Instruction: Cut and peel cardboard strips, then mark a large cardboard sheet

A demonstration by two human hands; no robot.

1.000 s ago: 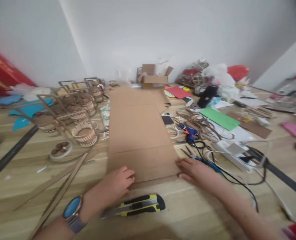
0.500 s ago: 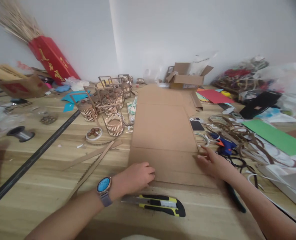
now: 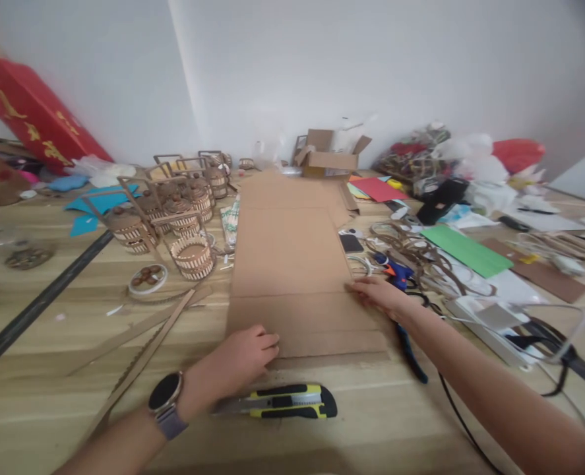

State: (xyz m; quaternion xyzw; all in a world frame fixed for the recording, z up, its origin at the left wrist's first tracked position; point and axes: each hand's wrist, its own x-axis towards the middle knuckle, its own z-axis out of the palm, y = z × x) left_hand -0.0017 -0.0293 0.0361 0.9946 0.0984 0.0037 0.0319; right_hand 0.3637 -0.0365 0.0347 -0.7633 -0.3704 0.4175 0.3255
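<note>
A flat brown cardboard sheet [image 3: 289, 251] with crosswise creases lies lengthwise in front of me. My left hand [image 3: 247, 356] is at its near left corner, fingers curled together on the cardboard. At the right edge, near a crease, my right hand [image 3: 378, 297] has its fingers closed on the border; the thumb is partly hidden. A yellow and black utility knife [image 3: 292, 401] lies on the table just below the sheet, blade end pointing left.
Small woven baskets [image 3: 192, 256] and a dish of brown beads [image 3: 148, 280] stand left, near thin cardboard strips [image 3: 144, 356]. On the right are a blue glue gun [image 3: 395, 269], brown strip coils, green paper [image 3: 465, 251] and a white power strip [image 3: 490, 326]. An open box [image 3: 332, 160] stands behind.
My view has turned right, so everything sits further left in the picture. My right hand has shifted slightly away from me along the cardboard's edge. The left hand stays at the near corner.
</note>
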